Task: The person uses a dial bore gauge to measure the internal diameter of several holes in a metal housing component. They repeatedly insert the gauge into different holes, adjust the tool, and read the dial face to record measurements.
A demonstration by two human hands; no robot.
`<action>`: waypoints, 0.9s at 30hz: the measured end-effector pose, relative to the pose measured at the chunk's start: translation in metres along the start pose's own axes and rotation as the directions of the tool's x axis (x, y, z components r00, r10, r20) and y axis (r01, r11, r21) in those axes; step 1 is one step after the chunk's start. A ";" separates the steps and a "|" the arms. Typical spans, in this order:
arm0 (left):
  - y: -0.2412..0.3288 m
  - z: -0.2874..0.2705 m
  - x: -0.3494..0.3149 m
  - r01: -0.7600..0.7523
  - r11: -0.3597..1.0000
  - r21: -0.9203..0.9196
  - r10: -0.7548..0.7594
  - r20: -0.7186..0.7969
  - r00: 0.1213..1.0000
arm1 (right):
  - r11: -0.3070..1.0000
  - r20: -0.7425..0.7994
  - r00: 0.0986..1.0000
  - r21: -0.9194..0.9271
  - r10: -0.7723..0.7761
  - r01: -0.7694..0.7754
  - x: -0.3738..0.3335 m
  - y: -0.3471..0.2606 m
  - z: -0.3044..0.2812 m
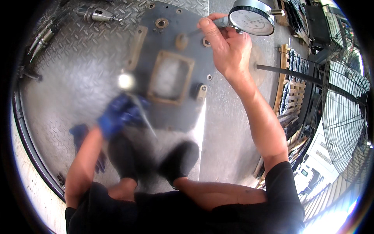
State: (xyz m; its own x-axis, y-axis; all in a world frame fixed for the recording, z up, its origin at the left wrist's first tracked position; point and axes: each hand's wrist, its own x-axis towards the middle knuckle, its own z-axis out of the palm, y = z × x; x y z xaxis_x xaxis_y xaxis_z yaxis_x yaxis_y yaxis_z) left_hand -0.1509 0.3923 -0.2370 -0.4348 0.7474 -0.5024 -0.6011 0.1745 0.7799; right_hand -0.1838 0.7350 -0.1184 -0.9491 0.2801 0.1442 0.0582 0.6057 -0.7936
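Dial gauge (251, 20), probably stiff but fragile, is best held by its stem (222, 22), where the right hand (230, 48) grips; the blurred left hand's (119, 115) hold is unclear.

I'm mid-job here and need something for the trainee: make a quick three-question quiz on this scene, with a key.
1. Which hand wears a blue glove?
2. The right hand holds: A) a hammer, B) a dial gauge, C) a wire brush.
3. True or false: the large framed opening in the dark plate is round.

Key:
1. The left hand.
2. B.
3. False; it is rectangular.
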 end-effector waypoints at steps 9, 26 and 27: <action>0.008 0.005 0.000 -0.017 0.999 0.029 0.017 0.002 1.000 | 0.999 0.000 1.000 0.046 0.007 -0.007 -0.001 0.000 0.001; 0.006 0.004 0.001 0.094 0.981 -0.170 -0.095 0.000 0.995 | 1.000 0.007 1.000 0.013 -0.004 0.004 -0.001 0.001 0.001; 0.005 0.005 0.001 0.090 0.974 -0.206 -0.092 0.002 0.996 | 1.000 0.005 1.000 0.024 -0.003 0.003 -0.001 0.001 0.001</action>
State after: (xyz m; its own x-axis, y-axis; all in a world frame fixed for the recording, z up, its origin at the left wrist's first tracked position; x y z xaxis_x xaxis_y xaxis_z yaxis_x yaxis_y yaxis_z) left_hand -0.1515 0.3971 -0.2316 -0.3761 0.7298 -0.5710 -0.7629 0.1059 0.6378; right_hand -0.1835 0.7351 -0.1202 -0.9507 0.2750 0.1437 0.0481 0.5883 -0.8072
